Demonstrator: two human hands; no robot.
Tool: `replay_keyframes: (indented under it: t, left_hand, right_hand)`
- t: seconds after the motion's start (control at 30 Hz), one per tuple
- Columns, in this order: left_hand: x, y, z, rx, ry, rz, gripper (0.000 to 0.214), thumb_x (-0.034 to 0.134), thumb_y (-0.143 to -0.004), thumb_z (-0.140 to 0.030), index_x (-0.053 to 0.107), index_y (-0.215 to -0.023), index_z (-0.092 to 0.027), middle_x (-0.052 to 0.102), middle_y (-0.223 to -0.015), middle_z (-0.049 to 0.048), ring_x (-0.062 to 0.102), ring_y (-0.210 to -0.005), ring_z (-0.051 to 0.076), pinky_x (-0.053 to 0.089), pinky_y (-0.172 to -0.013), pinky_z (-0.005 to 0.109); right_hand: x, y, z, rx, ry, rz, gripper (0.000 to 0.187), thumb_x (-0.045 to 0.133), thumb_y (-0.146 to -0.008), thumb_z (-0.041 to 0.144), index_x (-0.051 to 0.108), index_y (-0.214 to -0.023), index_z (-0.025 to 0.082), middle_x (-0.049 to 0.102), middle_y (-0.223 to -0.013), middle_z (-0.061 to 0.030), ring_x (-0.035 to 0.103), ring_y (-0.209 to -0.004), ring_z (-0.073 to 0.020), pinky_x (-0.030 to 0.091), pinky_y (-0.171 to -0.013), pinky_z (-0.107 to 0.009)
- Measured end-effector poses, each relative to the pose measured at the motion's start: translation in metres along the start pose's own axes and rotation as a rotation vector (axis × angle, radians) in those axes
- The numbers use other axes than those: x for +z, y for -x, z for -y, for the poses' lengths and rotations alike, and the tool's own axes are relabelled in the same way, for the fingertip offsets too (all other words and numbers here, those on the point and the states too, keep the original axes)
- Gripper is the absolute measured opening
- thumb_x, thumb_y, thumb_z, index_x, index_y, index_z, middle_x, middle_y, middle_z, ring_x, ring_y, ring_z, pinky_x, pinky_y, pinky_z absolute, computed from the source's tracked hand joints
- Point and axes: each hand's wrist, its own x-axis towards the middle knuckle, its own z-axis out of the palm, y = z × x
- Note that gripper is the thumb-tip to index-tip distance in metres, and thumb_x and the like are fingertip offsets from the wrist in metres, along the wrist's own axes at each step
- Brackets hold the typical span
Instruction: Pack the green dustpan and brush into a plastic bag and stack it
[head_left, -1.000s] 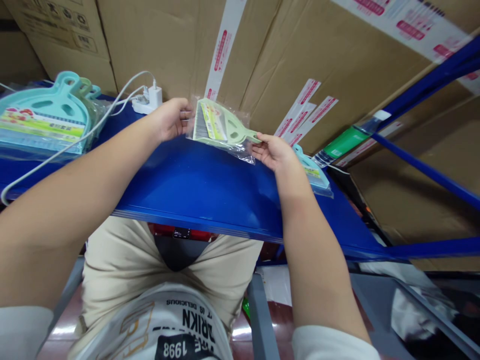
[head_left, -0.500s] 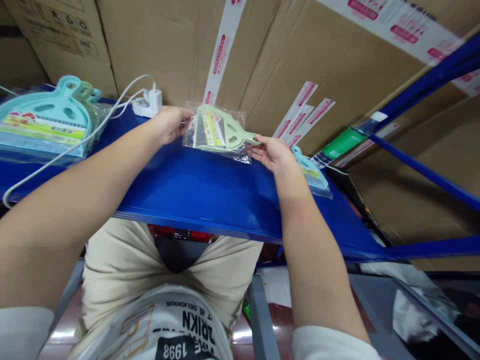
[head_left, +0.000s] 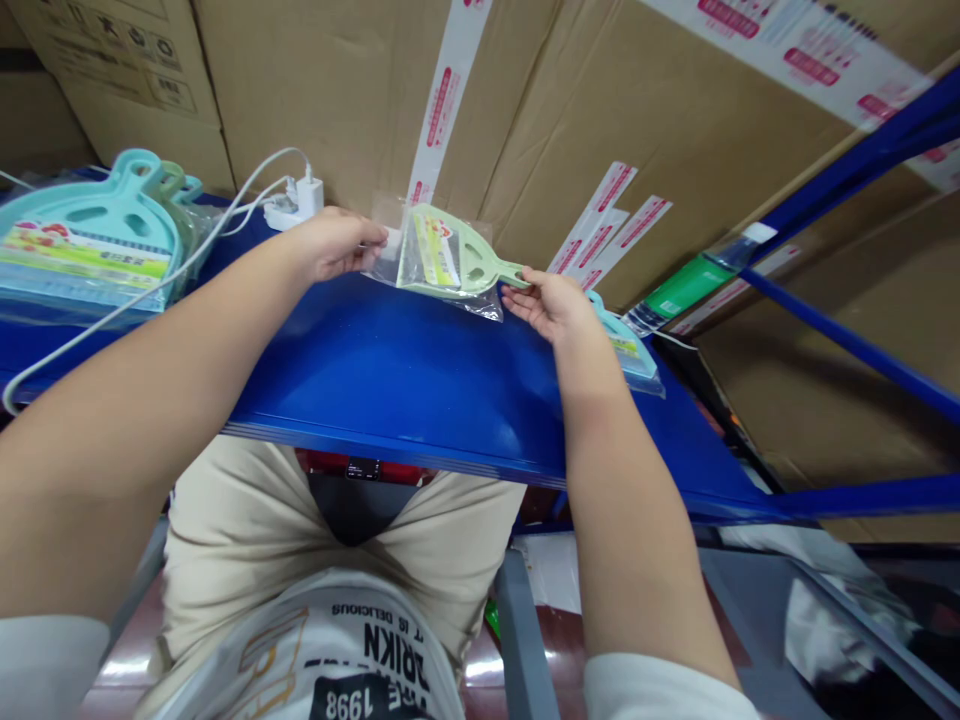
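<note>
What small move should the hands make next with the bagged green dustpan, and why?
Probably fold the empty end of the bag over: the left hand pinches that slack plastic, the green dustpan sits toward the handle end, and the right hand steadies the handle.

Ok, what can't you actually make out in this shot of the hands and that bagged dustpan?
Head view, label on the bagged green dustpan: print too small and blurred to read.
Head view, left hand: fingers beneath the bag's edge hidden by the hand itself.
Head view, teal dustpan: partly covered by the right hand.
Head view, dustpan stack: cut by the left edge, count unclear.
</note>
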Motion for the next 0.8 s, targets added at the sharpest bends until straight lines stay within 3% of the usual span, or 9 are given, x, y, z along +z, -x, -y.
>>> replay_keyframes:
  t: [0.07, 0.2, 0.4, 0.5, 0.67, 0.8]
  left_hand:
    - [-0.001, 0.003, -0.001, 0.052, -0.049, -0.051, 0.020, 0.070, -0.081, -0.010, 0.062, -0.088, -0.026, 0.062, -0.065, -0.0020, 0.064, -0.101, 0.019, 0.049, -0.094, 0.031]
    - [0.001, 0.010, -0.002, 0.282, -0.096, -0.124, 0.018, 0.069, -0.086, -0.012, 0.062, -0.088, -0.028, 0.059, -0.068, -0.0035, 0.056, -0.121, 0.019, 0.042, -0.104, 0.025]
    - [0.010, 0.020, 0.002, 0.526, -0.409, -0.053, 0.027, 0.073, -0.075, -0.003, 0.066, -0.064, -0.027, 0.065, -0.083, 0.0035, 0.059, -0.116, 0.023, 0.040, -0.108, 0.020]
    - [0.011, 0.021, 0.004, 0.538, -0.482, -0.026, 0.026, 0.071, -0.077, -0.005, 0.066, -0.064, -0.028, 0.066, -0.088, 0.0038, 0.059, -0.120, 0.024, 0.040, -0.110, 0.021]
    - [0.011, 0.022, 0.002, 0.446, -0.241, -0.031, 0.033, 0.074, -0.072, 0.001, 0.068, -0.058, -0.028, 0.065, -0.085, 0.0042, 0.053, -0.123, 0.027, 0.038, -0.112, 0.020]
    - [0.011, 0.023, 0.002, 0.496, -0.372, -0.015, 0.028, 0.071, -0.077, -0.002, 0.071, -0.065, -0.027, 0.066, -0.091, 0.0043, 0.056, -0.120, 0.024, 0.034, -0.116, 0.021]
  right_hand:
    - [-0.001, -0.002, -0.001, -0.009, 0.004, 0.012, 0.011, 0.062, -0.093, 0.012, 0.062, -0.088, 0.022, 0.069, -0.073, -0.0026, 0.073, -0.075, -0.0152, 0.065, -0.071, -0.026]
    - [-0.004, -0.007, -0.003, -0.032, 0.013, 0.008, 0.009, 0.064, -0.092, 0.012, 0.063, -0.090, 0.021, 0.071, -0.076, -0.0035, 0.073, -0.077, -0.0160, 0.066, -0.076, -0.028]
    - [-0.003, -0.007, -0.004, -0.040, 0.033, 0.012, 0.011, 0.067, -0.089, 0.011, 0.066, -0.093, 0.021, 0.070, -0.072, -0.0027, 0.074, -0.076, -0.0171, 0.067, -0.075, -0.030]
    - [-0.002, -0.005, -0.003, -0.019, 0.019, -0.016, 0.010, 0.064, -0.092, 0.010, 0.066, -0.094, 0.020, 0.069, -0.070, -0.0024, 0.073, -0.075, -0.0168, 0.067, -0.074, -0.029]
    - [0.000, -0.003, -0.002, -0.005, 0.008, -0.010, 0.011, 0.063, -0.093, 0.010, 0.065, -0.094, 0.021, 0.070, -0.072, -0.0030, 0.073, -0.074, -0.0162, 0.066, -0.072, -0.028]
    - [0.002, 0.003, 0.001, 0.018, -0.001, -0.033, 0.015, 0.061, -0.094, 0.009, 0.066, -0.103, 0.020, 0.069, -0.069, -0.0013, 0.072, -0.071, -0.0156, 0.066, -0.071, -0.028]
